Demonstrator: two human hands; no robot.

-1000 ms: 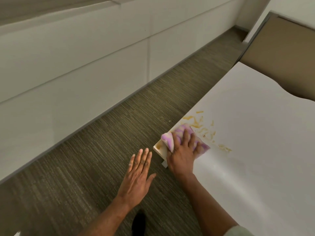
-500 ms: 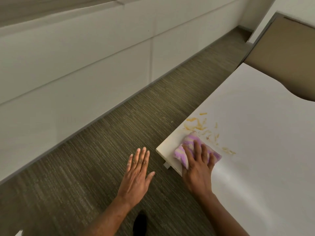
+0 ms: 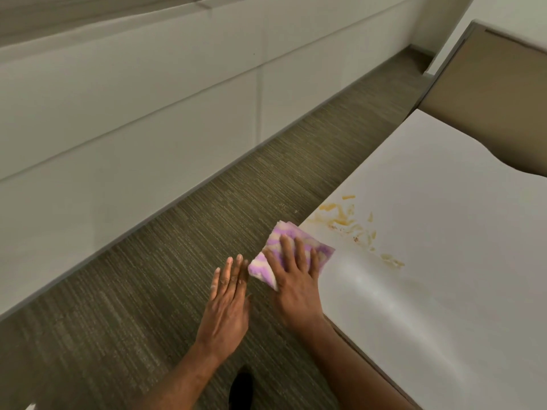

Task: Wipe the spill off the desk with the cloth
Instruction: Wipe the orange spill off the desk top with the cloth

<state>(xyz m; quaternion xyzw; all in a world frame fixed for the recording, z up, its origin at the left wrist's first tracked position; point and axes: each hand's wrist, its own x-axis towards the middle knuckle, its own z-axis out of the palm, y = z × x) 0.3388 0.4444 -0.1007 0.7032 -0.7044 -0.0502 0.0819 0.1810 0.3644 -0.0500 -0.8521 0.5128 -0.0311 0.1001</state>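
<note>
Right hand (image 3: 291, 279), flat on the cloth (image 3: 273, 250), has dragged it off the desk (image 3: 444, 261) corner; left hand (image 3: 228, 303) open, empty beside; spill (image 3: 343, 216) largely remains

Cloth (image 3: 291, 255), at the desk's near corner: purple and cream pattern only, no lettering readable.
Desk (image 3: 444, 261): plain white top, no label, brand or number.
Wall panels (image 3: 133, 113), across the carpet from the desk: blank, no sign.
</note>
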